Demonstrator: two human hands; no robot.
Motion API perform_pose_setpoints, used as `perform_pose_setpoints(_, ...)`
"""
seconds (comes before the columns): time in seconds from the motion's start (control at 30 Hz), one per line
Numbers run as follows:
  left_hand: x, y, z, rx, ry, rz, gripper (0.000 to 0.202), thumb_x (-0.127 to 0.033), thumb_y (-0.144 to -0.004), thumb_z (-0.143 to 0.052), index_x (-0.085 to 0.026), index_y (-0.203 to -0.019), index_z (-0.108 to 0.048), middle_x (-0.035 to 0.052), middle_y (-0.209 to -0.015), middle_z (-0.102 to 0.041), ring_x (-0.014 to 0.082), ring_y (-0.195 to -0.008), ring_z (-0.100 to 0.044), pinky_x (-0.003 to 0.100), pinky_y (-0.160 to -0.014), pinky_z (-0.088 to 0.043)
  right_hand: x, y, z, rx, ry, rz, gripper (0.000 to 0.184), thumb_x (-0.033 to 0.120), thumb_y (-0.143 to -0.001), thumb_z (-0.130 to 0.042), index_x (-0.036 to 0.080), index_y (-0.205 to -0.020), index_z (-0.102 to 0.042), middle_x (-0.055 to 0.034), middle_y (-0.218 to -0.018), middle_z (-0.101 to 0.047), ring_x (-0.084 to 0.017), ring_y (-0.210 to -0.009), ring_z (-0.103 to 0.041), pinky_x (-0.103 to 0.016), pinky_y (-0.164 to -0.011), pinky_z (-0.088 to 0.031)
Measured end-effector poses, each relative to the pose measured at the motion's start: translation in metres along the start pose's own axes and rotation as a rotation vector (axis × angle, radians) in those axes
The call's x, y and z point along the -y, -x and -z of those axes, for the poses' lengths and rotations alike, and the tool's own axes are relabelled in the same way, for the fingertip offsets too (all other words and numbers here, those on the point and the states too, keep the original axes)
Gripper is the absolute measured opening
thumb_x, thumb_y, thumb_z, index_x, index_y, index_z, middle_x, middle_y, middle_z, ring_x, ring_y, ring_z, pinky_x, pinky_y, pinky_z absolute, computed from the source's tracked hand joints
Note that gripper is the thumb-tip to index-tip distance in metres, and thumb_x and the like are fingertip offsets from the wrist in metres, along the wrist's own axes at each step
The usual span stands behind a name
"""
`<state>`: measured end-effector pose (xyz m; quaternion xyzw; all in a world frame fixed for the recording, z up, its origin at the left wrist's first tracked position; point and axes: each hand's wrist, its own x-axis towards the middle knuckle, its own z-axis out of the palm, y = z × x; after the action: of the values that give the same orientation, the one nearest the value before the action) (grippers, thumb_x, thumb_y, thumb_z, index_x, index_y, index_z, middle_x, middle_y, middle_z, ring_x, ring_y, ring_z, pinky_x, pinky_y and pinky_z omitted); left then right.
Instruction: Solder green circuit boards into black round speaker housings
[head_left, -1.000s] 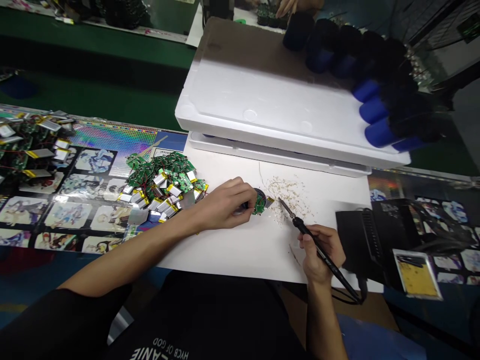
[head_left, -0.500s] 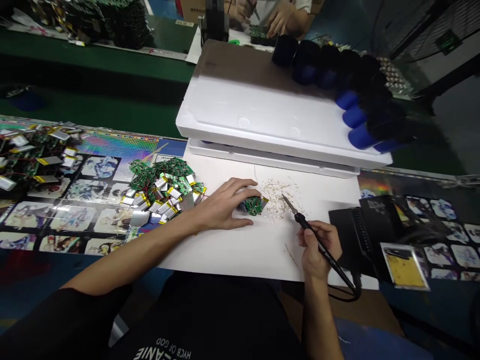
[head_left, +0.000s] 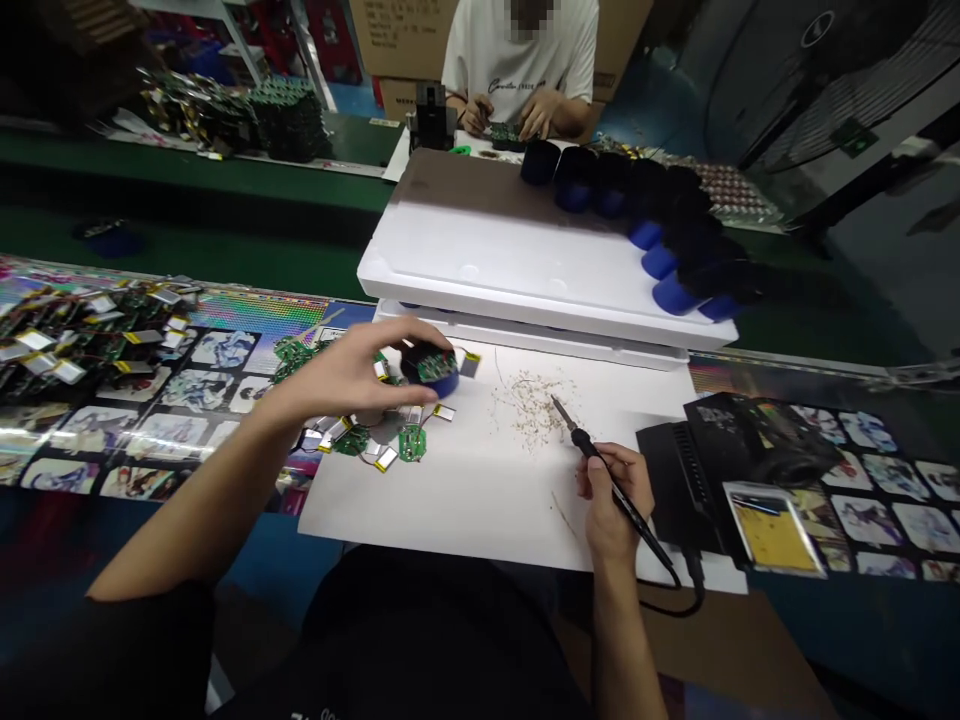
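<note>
Two grips closed: left grip [head_left: 352,372] clamped over a blue round jig [head_left: 442,385] bearing a green circuit board [head_left: 436,366], near the white surface's [head_left: 465,500] far edge; right grip [head_left: 611,490] wrapped around a soldering iron [head_left: 596,455], long axis slanting up-left, tip toward the jig, nearer the right grip than the left.

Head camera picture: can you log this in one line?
left hand: blue round holder with green circuit board | right hand: soldering iron

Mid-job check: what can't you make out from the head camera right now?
Head view:
- Solder joints on the green circuit board: too small to read.
- That board's underside: hidden by the blue cylinder it sits on.
- Loose boards and pouch batteries: partly hidden by the left hand.
- Soldering iron tip: too small to judge its condition.
- Co-worker's board: too small, partly behind their hands.
</note>
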<state>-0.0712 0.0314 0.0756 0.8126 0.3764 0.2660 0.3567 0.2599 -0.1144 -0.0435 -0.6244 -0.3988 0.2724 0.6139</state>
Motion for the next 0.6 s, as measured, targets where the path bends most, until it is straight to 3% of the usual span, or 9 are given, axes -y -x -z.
perform_pose_setpoints(0.13, 0.024, 0.005, 0.041, -0.312, 0.040, 0.123, 0.058, -0.048, -0.076, -0.095, -0.025, -0.125, -0.074, 0.0055, -0.129, -0.076, 0.0247, -0.121, -0.070, 0.041, -0.115, -0.056, -0.003, 0.002, 0.003, 0.014, -0.016, -0.014, 0.032, 0.048, -0.092, -0.077, 0.021, -0.104, -0.068, 0.0023, -0.071, -0.069, -0.011, -0.051, -0.056, -0.024, -0.049, -0.046)
perform_pose_setpoints(0.3, 0.082, 0.000, 0.086, -0.673, 0.063, 0.275, 0.069, -0.049, -0.063, -0.097, -0.019, -0.118, -0.068, 0.0052, -0.124, -0.075, 0.0205, -0.117, -0.066, 0.039, -0.115, -0.054, -0.009, 0.003, 0.006, 0.030, -0.054, -0.039, 0.031, 0.048, -0.093, -0.077, 0.022, -0.106, -0.068, 0.0012, -0.074, -0.071, -0.011, -0.052, -0.057, -0.024, -0.050, -0.046)
perform_pose_setpoints(0.43, 0.122, -0.007, 0.109, -0.736, 0.020, 0.408, 0.059, -0.043, -0.068, -0.093, -0.016, -0.111, -0.063, 0.0014, -0.111, -0.072, 0.0148, -0.107, -0.061, 0.032, -0.103, -0.055, -0.012, 0.003, 0.008, 0.060, -0.074, -0.053, 0.031, 0.049, -0.093, -0.077, 0.022, -0.105, -0.068, 0.0006, -0.076, -0.071, -0.011, -0.053, -0.057, -0.024, -0.049, -0.046)
perform_pose_setpoints(0.6, 0.157, -0.021, 0.115, -0.804, -0.109, 0.495, 0.047, -0.042, -0.076, -0.089, -0.015, -0.100, -0.059, -0.0033, -0.094, -0.063, 0.0133, -0.098, -0.054, 0.033, -0.097, -0.051, -0.012, 0.002, 0.007, 0.072, -0.064, -0.051, 0.033, 0.051, -0.093, -0.076, 0.022, -0.104, -0.068, 0.0001, -0.076, -0.071, -0.011, -0.053, -0.058, -0.024, -0.049, -0.049)
